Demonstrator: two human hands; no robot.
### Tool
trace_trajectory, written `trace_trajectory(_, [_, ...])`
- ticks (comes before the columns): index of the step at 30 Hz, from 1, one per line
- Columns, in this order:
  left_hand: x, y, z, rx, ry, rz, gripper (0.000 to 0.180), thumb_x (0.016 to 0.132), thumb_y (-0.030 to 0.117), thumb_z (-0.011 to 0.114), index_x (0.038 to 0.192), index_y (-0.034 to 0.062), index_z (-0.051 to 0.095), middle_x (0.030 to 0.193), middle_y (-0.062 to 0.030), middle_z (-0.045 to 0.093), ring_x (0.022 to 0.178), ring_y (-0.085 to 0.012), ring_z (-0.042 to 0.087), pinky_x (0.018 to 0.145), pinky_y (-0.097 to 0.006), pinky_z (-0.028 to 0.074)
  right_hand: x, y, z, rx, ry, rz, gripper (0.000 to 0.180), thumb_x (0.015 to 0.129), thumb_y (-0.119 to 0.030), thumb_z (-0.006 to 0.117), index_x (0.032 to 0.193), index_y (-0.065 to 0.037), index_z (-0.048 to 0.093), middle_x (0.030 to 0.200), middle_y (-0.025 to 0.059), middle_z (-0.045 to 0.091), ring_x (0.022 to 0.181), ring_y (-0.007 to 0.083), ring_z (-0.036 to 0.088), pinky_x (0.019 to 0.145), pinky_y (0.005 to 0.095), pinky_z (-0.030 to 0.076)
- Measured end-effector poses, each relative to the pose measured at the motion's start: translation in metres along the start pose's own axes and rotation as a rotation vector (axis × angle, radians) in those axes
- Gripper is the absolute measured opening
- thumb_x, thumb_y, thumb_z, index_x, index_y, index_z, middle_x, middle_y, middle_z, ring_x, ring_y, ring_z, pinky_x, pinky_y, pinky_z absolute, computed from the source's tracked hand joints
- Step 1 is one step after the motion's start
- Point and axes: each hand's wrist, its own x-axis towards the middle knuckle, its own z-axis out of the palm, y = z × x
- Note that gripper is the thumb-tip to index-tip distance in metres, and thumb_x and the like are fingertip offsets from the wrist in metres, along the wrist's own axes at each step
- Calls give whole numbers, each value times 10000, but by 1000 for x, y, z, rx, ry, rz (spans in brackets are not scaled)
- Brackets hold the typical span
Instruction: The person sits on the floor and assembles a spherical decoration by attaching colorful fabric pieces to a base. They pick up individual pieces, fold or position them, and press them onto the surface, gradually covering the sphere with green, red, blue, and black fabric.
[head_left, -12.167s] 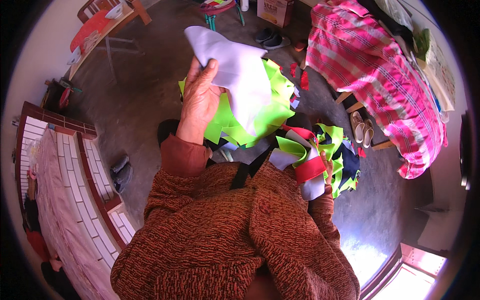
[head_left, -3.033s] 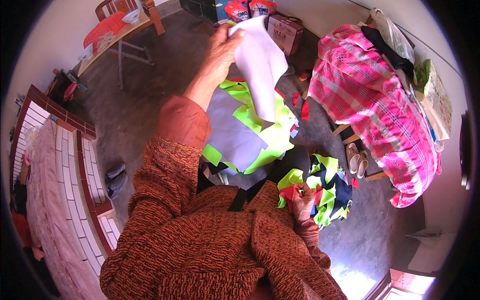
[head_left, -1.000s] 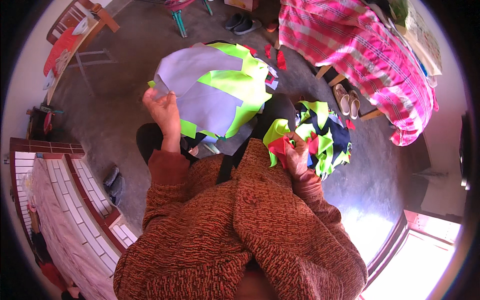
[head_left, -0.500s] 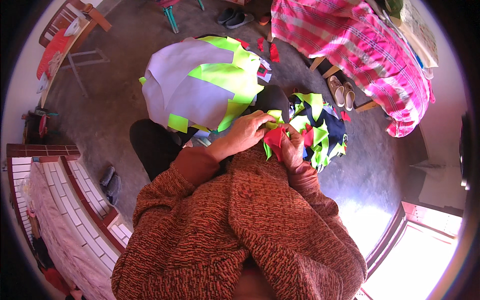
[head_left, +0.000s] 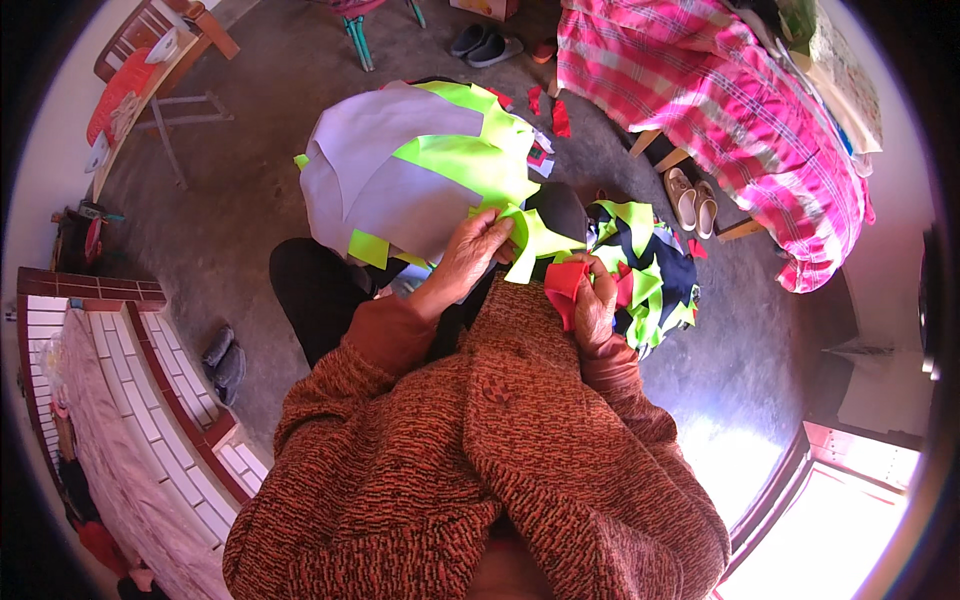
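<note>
Left hand (head_left: 470, 255) closed in a pinch on a lime strip (head_left: 535, 243), fingers curled over its upper edge, held above the lap. Right hand (head_left: 595, 300) clenched on a red scrap (head_left: 563, 290), thumb pressed over the fold, just beside the strip. Judged thin, light and limp cloth: no weight, sure to droop and crease, best taken at an edge or corner between thumb and fingertips. Piled on the floor ahead, grey and lime cut sheets (head_left: 410, 170); to the right, touching the right hand, a heap of lime, red and dark offcuts (head_left: 650, 270). Farther out, a pink checked cover (head_left: 720, 100), pale shoes (head_left: 692, 198) beneath it, dark slippers (head_left: 225, 355) at left.
</note>
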Motion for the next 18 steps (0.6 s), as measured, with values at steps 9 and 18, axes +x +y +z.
trace_trajectory(9, [-3,26,-8,16,15,108,304,956,285,495,1068,16,582,856,-11,612,740,-73,571,689,-226,465,0,4,-4,-28,-25,-17,126,916,-91,510,1012,-16,541,854,40,589,729,97,555,637,216,468])
trace_trajectory(18, [-6,9,-3,96,-101,65,274,970,247,465,1073,6,546,932,27,569,857,-52,505,772,-222,425,-3,3,-2,-87,-148,-104,378,879,-172,629,1195,-8,503,951,22,584,838,82,538,756,210,448])
